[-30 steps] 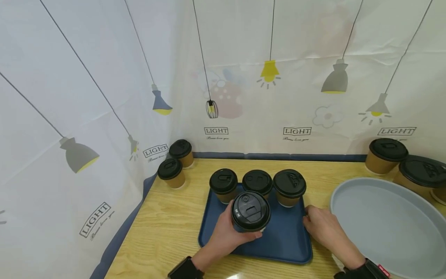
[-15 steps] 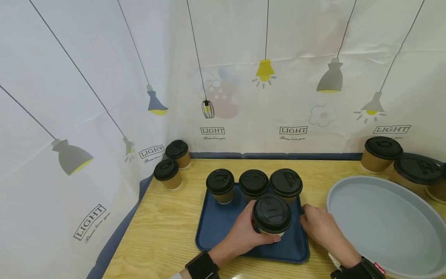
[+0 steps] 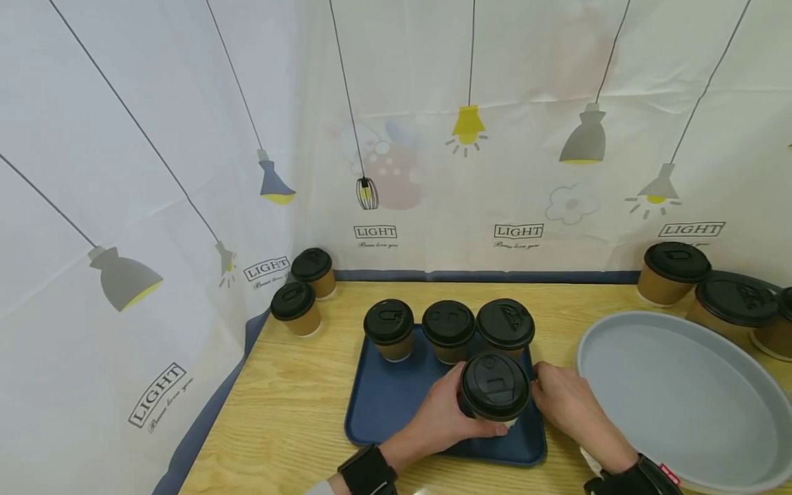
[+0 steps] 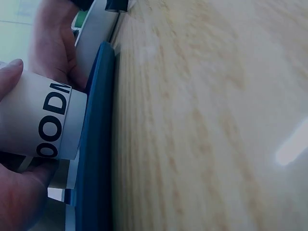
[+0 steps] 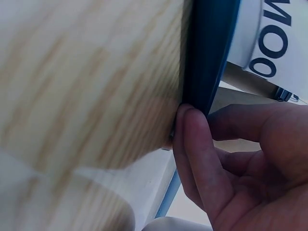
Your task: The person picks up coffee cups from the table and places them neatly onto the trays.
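Observation:
My left hand (image 3: 445, 416) grips a paper coffee cup (image 3: 495, 386) with a black lid, over the front right part of a blue tray (image 3: 383, 405). Dark lettering runs around the cup's white wall (image 4: 29, 108) in the left wrist view. Whether its base touches the tray, I cannot tell. Along the tray's back stand three brown lidded cups: a left one (image 3: 388, 330), a middle one (image 3: 449, 331) and a right one (image 3: 505, 326). My right hand (image 3: 566, 399) pinches the tray's right rim (image 5: 207, 57) between thumb and fingers.
Two small lidded cups, one behind (image 3: 313, 271) and one in front (image 3: 295, 309), stand at the table's back left. A grey oval tray (image 3: 680, 399) lies to the right. Behind it are more lidded cups (image 3: 673, 275). A printed cloth (image 3: 433, 172) hangs behind the wooden table.
My left hand has carried the held cup rightward across the tray, to the front of the right-hand cup. My right hand stays at the tray's right rim.

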The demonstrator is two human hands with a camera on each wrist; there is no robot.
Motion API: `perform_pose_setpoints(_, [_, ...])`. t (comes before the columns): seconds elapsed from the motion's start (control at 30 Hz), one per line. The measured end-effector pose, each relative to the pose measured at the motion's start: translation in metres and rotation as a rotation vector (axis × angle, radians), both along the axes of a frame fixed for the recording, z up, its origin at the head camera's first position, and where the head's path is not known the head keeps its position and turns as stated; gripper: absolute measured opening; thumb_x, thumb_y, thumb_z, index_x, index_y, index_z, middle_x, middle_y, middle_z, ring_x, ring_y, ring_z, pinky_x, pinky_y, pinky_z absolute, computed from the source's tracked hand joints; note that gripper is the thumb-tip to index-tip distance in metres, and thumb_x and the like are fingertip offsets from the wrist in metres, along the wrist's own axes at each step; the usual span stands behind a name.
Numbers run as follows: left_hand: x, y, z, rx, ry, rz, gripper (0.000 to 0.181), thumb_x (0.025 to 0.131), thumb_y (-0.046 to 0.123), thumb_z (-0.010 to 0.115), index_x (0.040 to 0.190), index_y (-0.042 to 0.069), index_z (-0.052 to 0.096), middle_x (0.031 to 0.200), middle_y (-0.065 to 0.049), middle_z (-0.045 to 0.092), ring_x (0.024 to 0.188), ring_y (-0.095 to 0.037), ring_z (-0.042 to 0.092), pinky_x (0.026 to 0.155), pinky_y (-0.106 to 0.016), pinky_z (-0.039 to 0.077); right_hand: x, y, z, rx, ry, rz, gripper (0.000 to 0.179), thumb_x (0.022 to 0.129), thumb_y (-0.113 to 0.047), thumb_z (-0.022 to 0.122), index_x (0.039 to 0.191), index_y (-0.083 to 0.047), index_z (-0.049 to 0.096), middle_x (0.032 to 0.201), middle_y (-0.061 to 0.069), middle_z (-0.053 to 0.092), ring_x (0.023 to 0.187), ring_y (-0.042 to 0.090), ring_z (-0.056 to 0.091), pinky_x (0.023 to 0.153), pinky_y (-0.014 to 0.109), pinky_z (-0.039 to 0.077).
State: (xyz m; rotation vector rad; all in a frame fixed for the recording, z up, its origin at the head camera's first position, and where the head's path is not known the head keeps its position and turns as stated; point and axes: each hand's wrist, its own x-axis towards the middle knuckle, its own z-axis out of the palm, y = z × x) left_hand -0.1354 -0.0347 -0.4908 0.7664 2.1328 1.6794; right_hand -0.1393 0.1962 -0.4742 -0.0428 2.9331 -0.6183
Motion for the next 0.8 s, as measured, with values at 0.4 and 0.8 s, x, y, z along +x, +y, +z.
perform_pose_setpoints(0.4, [-0.0008, 0.0035, -0.0031, -0.051, -0.005, -0.062, 0.079, 0.084, 0.021, 0.088, 0.151, 0.031, 0.047, 0.141, 0.01, 0.056, 0.131, -0.009, 0.053, 0.11, -0.033, 0.044, 0.0016, 0.0021, 0.0011, -0.03, 0.011, 0.034, 0.017, 0.099, -0.005, 0.06, 0.083, -0.006, 0.063, 0.068, 0.004, 0.056, 0.063, 0.022, 0.054, 0.058, 0.038, 0.043])
perform_pose_setpoints(0.8, [-0.0013, 0.0058, -0.0081, -0.064, 0.007, -0.075, 0.08, 0.085, 0.022, 0.088, 0.152, 0.031, 0.046, 0.142, 0.01, 0.054, 0.132, -0.009, 0.052, 0.11, -0.032, 0.044, 0.0015, 0.0039, 0.0024, -0.021, 0.019, 0.043, 0.012, 0.1, -0.005, 0.061, 0.089, -0.003, 0.066, 0.077, 0.01, 0.066, 0.072, 0.026, 0.064, 0.062, 0.045, 0.05])
